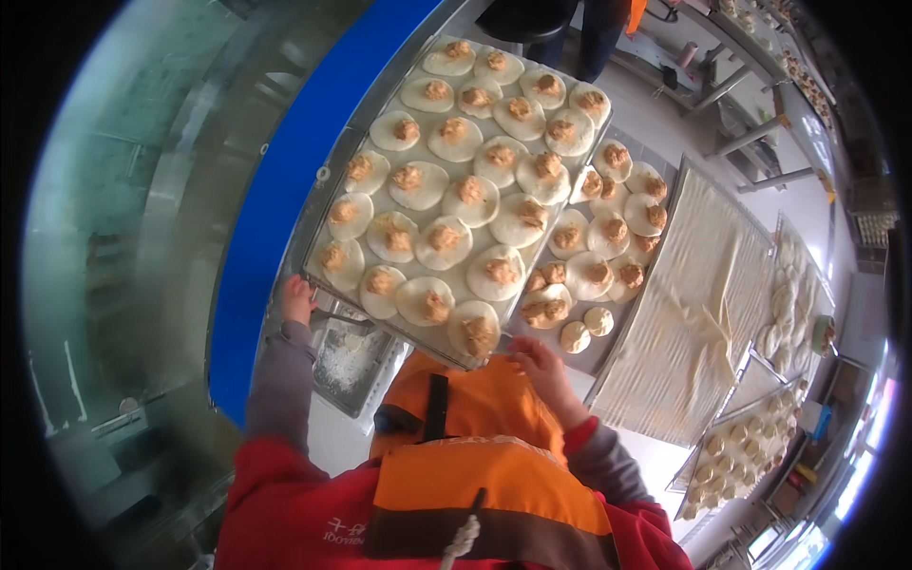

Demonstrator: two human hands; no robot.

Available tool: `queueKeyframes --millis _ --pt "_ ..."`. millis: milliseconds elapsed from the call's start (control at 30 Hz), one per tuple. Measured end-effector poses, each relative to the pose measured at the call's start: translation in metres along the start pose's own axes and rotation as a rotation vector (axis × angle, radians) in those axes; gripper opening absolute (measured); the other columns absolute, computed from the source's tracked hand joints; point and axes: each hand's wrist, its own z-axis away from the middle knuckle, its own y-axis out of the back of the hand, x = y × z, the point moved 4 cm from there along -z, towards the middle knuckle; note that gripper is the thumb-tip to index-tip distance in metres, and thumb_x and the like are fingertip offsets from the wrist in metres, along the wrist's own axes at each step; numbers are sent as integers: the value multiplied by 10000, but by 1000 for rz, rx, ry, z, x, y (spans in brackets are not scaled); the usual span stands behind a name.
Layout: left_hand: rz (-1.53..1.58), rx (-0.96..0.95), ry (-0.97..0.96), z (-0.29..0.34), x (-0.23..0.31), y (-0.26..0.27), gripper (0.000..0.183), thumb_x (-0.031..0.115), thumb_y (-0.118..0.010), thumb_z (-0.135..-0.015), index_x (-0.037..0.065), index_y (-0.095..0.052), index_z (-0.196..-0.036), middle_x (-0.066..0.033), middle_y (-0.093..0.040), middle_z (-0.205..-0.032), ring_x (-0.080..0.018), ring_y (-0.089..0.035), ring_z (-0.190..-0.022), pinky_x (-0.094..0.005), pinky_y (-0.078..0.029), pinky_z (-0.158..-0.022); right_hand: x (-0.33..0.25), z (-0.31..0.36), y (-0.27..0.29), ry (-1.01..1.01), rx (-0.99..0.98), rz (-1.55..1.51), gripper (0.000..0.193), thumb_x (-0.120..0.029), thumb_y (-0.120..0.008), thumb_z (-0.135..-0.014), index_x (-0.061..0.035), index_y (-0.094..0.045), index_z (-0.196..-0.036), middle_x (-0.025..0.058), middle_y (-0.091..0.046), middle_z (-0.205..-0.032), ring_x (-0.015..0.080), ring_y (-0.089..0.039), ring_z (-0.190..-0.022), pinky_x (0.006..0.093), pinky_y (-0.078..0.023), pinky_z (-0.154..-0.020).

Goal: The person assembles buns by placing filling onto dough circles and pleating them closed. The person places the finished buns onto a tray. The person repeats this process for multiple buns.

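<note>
I hold up a large metal tray [328, 204] covered with several round dough wrappers [443, 241], each with a dab of orange-brown filling in its middle. My left hand [296, 300] grips the tray's near left corner. My right hand [541, 366] holds the near right corner from below, next to a wrapper [474, 331] at the edge. The tray hangs above a second tray [622, 313] that carries more filled wrappers [608, 233] and two folded pieces [587, 329].
A blue machine edge [285, 180] curves along the left. A floured metal pan [351, 356] lies under the lifted tray. To the right lie a floured ribbed sheet [698, 304] and trays of shaped dough [746, 442]. Another person's legs [579, 33] stand at the far end.
</note>
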Motion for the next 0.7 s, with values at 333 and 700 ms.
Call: queueKeyframes --millis 333,700 --pt "-307 -48 -590 -15 9 -26 225 109 -620 -933 46 -602 -1149 -134 -622 -948 -295 -649 -743 -402 -520 -653 45 -1 -55 -103 587 96 159 -65 -613 -942 27 -630 -1071 40 -663 -865 106 -610 -722 249 -515 -644" --pt "-509 -207 -638 -26 99 -45 312 367 -559 -973 81 -621 -864 -197 -659 -783 -438 -626 -759 -519 -479 -655 39 0 -59 -153 543 60 234 -55 -497 -989 83 -654 -1096 114 -691 -922 198 -685 -773 326 -597 -710"
